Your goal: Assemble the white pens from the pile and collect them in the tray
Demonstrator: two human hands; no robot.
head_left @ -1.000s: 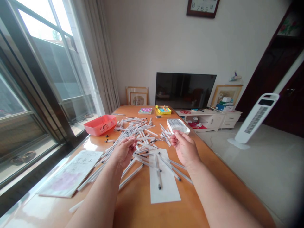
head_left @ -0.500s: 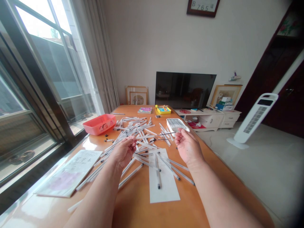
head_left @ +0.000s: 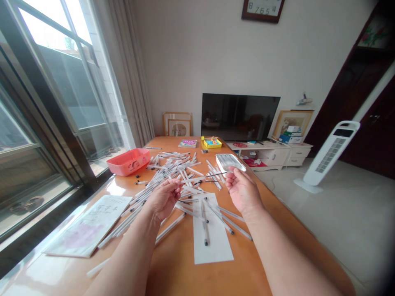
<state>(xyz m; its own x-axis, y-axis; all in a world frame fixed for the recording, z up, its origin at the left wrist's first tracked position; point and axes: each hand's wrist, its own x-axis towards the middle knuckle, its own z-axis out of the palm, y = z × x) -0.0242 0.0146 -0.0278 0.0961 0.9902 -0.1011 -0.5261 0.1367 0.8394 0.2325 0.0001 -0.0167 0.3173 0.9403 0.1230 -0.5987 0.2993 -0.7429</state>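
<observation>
My left hand [head_left: 166, 195] is closed in a pinch on a translucent white pen barrel [head_left: 193, 179], which points right. My right hand [head_left: 242, 188] pinches a thin dark pen refill [head_left: 216, 175] that points left. The refill's left end meets the barrel's right end; whether it is inside I cannot tell. Below the hands, several capped pens [head_left: 219, 218] lie on and beside a white paper sheet [head_left: 212, 248]. Behind and left of my left hand spreads a heap of pale pen barrels [head_left: 168, 172], some with black ends.
A pink plastic basket [head_left: 128, 162] stands at the table's left edge, with a notebook [head_left: 89, 226] nearer me. Beyond my right hand is a white tray [head_left: 243, 166] of slim pieces. A yellow box [head_left: 212, 144] and a booklet [head_left: 187, 143] lie at the far end.
My left hand has shifted slightly right with the barrel, bringing its end to the refill, where a small gap showed before. My right hand has barely moved.
</observation>
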